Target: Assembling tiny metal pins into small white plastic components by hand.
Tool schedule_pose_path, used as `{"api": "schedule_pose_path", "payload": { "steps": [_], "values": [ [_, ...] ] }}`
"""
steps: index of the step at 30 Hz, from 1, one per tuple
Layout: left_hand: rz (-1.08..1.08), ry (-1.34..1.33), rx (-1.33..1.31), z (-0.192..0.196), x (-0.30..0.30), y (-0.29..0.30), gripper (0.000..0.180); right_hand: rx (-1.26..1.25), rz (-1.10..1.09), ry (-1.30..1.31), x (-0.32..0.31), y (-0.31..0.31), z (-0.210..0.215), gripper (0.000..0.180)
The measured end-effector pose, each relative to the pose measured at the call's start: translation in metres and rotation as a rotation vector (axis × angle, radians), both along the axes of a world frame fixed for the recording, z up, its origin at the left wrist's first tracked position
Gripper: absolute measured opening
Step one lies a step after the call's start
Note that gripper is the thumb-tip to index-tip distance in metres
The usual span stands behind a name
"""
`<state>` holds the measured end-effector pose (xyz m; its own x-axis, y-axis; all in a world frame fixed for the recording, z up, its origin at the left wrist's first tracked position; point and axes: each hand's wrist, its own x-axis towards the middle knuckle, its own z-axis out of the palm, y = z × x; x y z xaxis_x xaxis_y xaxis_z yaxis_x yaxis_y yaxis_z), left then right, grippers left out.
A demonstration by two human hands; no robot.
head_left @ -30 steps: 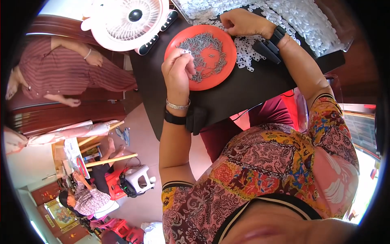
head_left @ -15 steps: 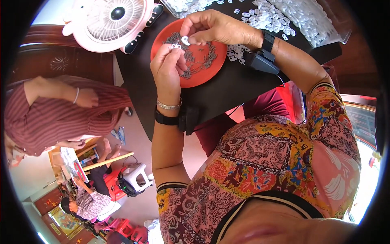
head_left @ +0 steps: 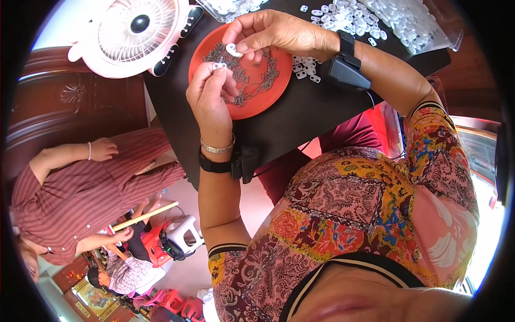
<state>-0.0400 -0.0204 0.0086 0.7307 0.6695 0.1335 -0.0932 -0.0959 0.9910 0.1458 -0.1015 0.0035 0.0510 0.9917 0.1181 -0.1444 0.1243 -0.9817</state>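
Two hands meet above a red plate (head_left: 268,94) on the black counter (head_left: 311,118), each pinched on one small part. At the far left a person in a striped shirt (head_left: 80,198) sits aside, taking no part in the work. Next comes a white fan (head_left: 131,29) standing at the counter's near-left corner, just beside the plate. The left hand (head_left: 210,99) is closed on a small metal clip (head_left: 219,65), held upright between thumb and fingertips over the plate's left rim. The plate carries a scattered heap of dark metal clips (head_left: 252,80), so many remain unused. The right hand (head_left: 273,32) grips a white plastic piece (head_left: 234,50) just beside the clip, the two parts near but not clearly joined. Further right, a few white pieces (head_left: 304,68) lie loose by the plate, and a large pile of white pieces (head_left: 397,19) fills the counter's far side. By my judgement the work is mid-way at best: whether that pile is finished or waiting I cannot tell.
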Motion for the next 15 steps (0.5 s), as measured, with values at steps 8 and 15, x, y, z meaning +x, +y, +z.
{"api": "schedule_pose_path", "payload": {
  "steps": [8, 15],
  "values": [
    [0.022, 0.038, 0.082, 0.005, 0.000, -0.005, 0.017, 0.007, -0.024, -0.066, -0.006, -0.002, 0.005, 0.026],
    [0.003, 0.050, 0.069, 0.004, -0.005, -0.012, 0.017, 0.115, -0.010, -0.171, -0.010, -0.007, 0.005, 0.024]
  ]
}}
